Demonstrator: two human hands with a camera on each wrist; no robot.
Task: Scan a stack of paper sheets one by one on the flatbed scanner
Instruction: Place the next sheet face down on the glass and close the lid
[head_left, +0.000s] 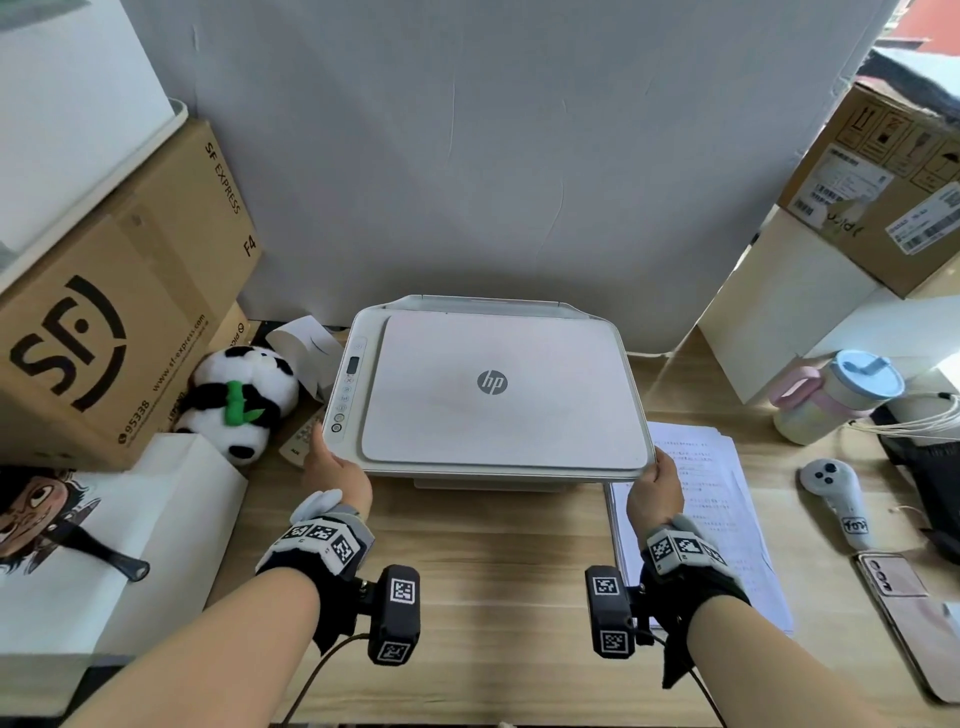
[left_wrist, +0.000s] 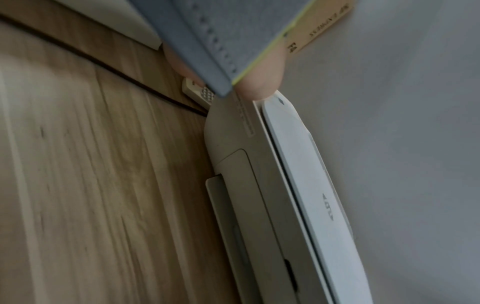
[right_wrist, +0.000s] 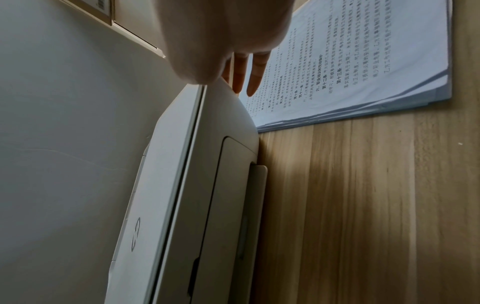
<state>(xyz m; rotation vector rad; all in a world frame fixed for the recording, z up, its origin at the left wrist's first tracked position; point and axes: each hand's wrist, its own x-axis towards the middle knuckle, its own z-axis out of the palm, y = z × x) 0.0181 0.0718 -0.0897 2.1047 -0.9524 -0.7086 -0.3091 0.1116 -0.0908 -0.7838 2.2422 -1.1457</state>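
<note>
One scanner (head_left: 498, 395), two hands touching corners

The head view is bright, evenly lit and bowed at its edges. Both wrist views are dimmer and soft; the wooden desk (left_wrist: 91, 185) smears with blur, and shadow crosses it at right.

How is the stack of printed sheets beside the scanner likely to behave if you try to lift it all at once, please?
The stack of sheets is loose, with uneven, fanned edges, so it would probably sag and slip apart. No clip or staple is visible, so supporting it from beneath with both hands seems wise.
</note>
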